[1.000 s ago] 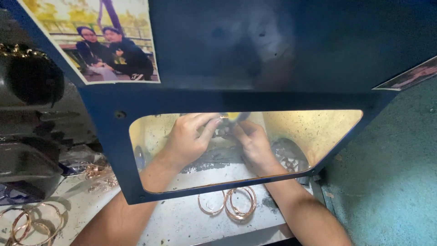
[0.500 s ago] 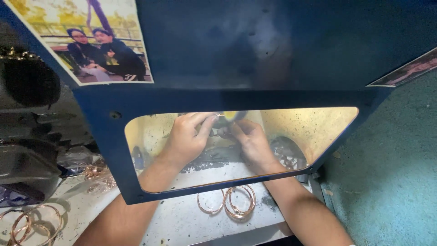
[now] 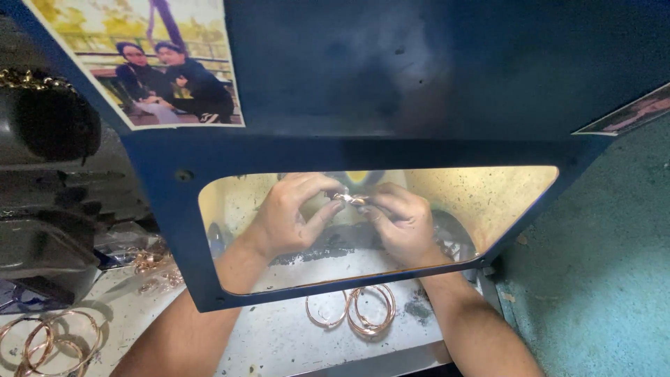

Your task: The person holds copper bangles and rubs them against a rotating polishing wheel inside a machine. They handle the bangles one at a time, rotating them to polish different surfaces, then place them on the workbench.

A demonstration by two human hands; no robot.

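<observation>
At frame centre, behind the blue shield's window [image 3: 174, 230], a small gold piece [image 3: 349, 199] is pinched between the fingertips of the left hand [image 3: 289, 216] and right hand [image 3: 401, 223] — seemingly held so for steadiness; gold bangles [image 3: 366, 311] lie below — at lower centre.

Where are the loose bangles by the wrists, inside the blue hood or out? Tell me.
Out. The loose bangles lie flat on the pale bench, nearer the viewer than the blue hood and its window.
</observation>
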